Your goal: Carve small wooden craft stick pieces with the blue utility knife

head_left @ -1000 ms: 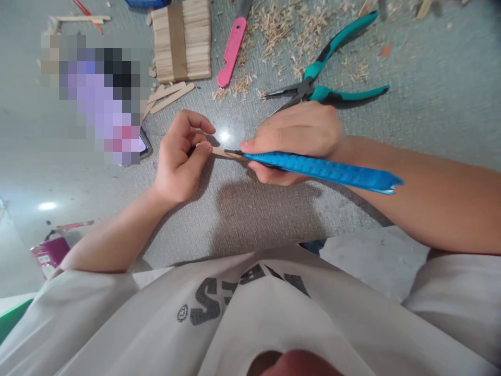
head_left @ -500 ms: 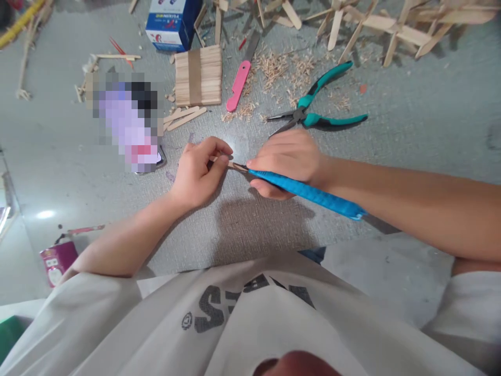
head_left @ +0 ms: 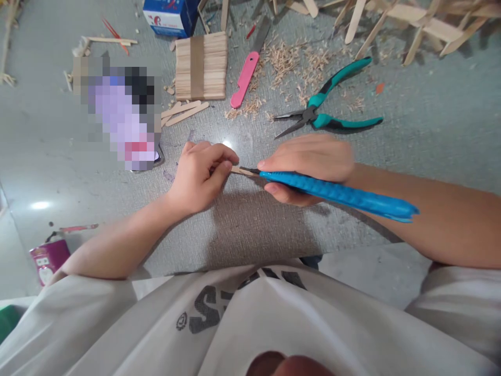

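Pinched in the thumb and fingers of my left hand (head_left: 201, 175) is a short wooden craft stick (head_left: 246, 171), its free end pointing right. My right hand (head_left: 311, 164) is closed on a blue-handled tool (head_left: 332, 192) with a narrow dark tip; the fingers hide its middle, and its exact kind cannot be made out. The tip lies against the stick, and the ridged handle sticks out to the right over my forearm. Just beyond my right hand, teal-handled needle-nose pliers (head_left: 311, 115) lie spread on the table.
A banded bundle of craft sticks (head_left: 213, 65), loose sticks (head_left: 187, 115) and a pink-handled folding saw (head_left: 246, 78) lie beyond my hands. Wood shavings (head_left: 284, 60) are scattered near a stick structure (head_left: 418, 26). A blue-and-white box (head_left: 168, 18) stands at the back; a blurred purple object (head_left: 117, 115) is left.
My right hand and the blue-handled tool have shifted right, and more of the stick shows between the hands. The view has moved slightly.
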